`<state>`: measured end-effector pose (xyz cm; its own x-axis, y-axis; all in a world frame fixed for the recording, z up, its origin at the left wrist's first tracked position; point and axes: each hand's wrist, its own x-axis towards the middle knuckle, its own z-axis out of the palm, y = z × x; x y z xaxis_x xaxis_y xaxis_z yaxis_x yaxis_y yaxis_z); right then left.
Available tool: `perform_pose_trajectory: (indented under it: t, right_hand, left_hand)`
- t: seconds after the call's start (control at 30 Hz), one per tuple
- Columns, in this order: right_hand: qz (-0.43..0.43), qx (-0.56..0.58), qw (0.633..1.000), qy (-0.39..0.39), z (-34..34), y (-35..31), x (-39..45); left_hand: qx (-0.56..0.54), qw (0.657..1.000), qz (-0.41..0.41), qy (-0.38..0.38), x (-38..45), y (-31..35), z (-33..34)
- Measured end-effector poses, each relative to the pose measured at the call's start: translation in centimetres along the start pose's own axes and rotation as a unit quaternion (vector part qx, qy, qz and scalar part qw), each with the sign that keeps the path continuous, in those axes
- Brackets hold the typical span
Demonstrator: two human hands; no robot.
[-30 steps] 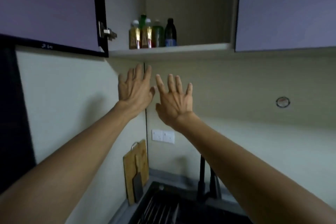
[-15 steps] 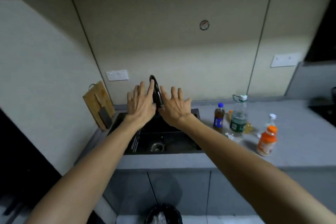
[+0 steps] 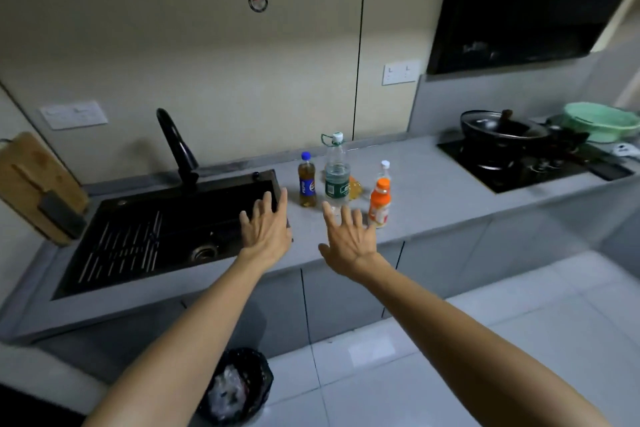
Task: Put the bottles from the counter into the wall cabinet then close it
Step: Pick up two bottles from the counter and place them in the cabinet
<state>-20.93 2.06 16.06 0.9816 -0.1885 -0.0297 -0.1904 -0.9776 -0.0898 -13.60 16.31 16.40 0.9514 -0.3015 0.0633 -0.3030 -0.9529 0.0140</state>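
Since a second ago the view has swung down from the open wall cabinet to the table [image 3: 433, 184], and both hands have dropped from beside the cabinet shelf to just in front of the bottles. The cabinet is now out of view.

The sink [image 3: 166, 239] fills the left of the table, the hob [image 3: 526, 163] the right, and the bottles stand upright in a loose cluster between them. Largest is the clear water bottle [image 3: 336, 177], with the cola bottle [image 3: 307, 182] to its left, the orange bottle [image 3: 380, 204] to its right, and a small white-capped bottle [image 3: 383, 172] behind that one.

The left hand [image 3: 266, 229] hovers over the sink's right edge near the cola bottle, fingers spread and holding nothing. The right hand [image 3: 349, 239], fingers likewise splayed and empty, sits just before the water and orange bottles.

The step looks like the reach for a first pickup. Next, each hand must close round a bottle's body without toppling its neighbours.
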Motion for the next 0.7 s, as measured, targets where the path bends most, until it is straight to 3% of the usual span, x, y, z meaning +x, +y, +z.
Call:
perform_pose_trajectory:
  t: [0.27,0.53,0.7]
  right_hand:
    - [0.042,0.02,0.999,0.005,1.3,9.4,3.9]
    - [0.018,0.06,0.997,-0.038,2.4,24.0,14.7]
    - [0.002,0.023,0.997,-0.078,3.0,29.5,21.7]
  left_hand:
    - [-0.007,0.999,0.042,-0.013,6.2,10.0,2.3]
    - [-0.054,0.996,0.055,-0.05,17.3,21.8,7.2]
    - [-0.125,0.988,0.008,-0.089,23.3,26.7,10.1]
